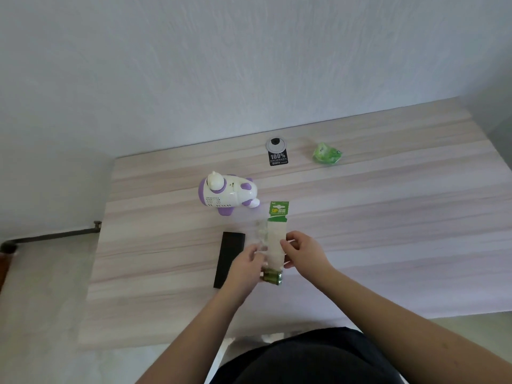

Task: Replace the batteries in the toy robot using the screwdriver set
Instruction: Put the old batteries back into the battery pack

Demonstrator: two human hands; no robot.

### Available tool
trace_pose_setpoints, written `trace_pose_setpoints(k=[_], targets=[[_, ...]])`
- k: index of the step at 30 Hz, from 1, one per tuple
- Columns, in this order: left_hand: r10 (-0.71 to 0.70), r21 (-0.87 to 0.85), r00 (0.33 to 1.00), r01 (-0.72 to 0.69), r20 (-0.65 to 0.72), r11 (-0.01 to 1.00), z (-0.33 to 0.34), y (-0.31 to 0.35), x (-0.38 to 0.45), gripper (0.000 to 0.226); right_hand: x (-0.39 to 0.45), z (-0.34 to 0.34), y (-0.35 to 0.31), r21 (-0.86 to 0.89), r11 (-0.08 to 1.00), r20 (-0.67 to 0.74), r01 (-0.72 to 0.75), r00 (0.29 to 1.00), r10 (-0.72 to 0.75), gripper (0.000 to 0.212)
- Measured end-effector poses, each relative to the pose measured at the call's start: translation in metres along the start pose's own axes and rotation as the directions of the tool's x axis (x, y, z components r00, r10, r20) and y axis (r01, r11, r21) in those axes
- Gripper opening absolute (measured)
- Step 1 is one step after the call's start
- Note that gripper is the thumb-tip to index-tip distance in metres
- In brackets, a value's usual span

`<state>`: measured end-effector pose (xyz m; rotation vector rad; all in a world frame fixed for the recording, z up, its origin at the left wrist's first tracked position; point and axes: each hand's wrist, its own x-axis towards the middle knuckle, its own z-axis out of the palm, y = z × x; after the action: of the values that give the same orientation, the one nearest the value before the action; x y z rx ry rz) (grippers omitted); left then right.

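Nearest the person, both hands are clamped on a battery pack: the left hand pinches the clear plastic side near the bottom, and the right hand grips the card backing on the other edge, as if peeling the two apart. The green batteries sit at the lower end of the pack, just past the left fingers and seemingly half free. The likeliest slip is here, I think: if the plastic gives way all at once, the batteries could drop out, roll across the table and go over the near edge. Tearing the card unevenly could also leave them stuck inside. Just left of the hands lies a long black case, probably the screwdriver set, shut and untouched; a sweeping elbow could knock it off. Further back the toy robot lies on its side, well apart from the hands, its battery cover apparently not yet opened. Beyond it lie a black tag and a crumpled green wrapper.
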<state>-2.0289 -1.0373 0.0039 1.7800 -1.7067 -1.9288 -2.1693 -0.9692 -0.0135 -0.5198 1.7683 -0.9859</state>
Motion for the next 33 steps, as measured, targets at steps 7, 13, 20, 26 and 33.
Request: trace_pose_setpoints(k=[7,13,20,26,33], targets=[[-0.055,-0.079,0.998,0.054,-0.016,0.995,-0.029,-0.016,-0.012,0.019,0.017,0.019,0.011,-0.194,0.979,0.098,0.060,0.994,-0.042,0.017],[-0.097,-0.180,0.992,0.081,-0.082,0.980,-0.048,-0.024,-0.011,0.023,0.053,0.010,0.018,-0.430,0.899,-0.113,0.078,0.984,-0.140,0.034],[-0.139,-0.253,0.988,0.116,-0.073,0.960,-0.056,-0.027,-0.012,0.022,0.086,0.012,0.015,-0.706,0.704,0.056,0.079,0.997,-0.055,0.065],[-0.149,-0.334,0.988,0.126,-0.044,0.934,-0.057,-0.030,-0.012,0.017,0.085,0.007,0.024,-0.772,0.624,0.086,0.118,0.993,-0.082,0.059],[-0.136,-0.303,0.991,0.124,-0.018,0.945,-0.047,-0.028,-0.011,0.024,0.075,-0.011,0.033,-0.732,0.678,0.022,0.072,0.996,-0.081,0.059]])
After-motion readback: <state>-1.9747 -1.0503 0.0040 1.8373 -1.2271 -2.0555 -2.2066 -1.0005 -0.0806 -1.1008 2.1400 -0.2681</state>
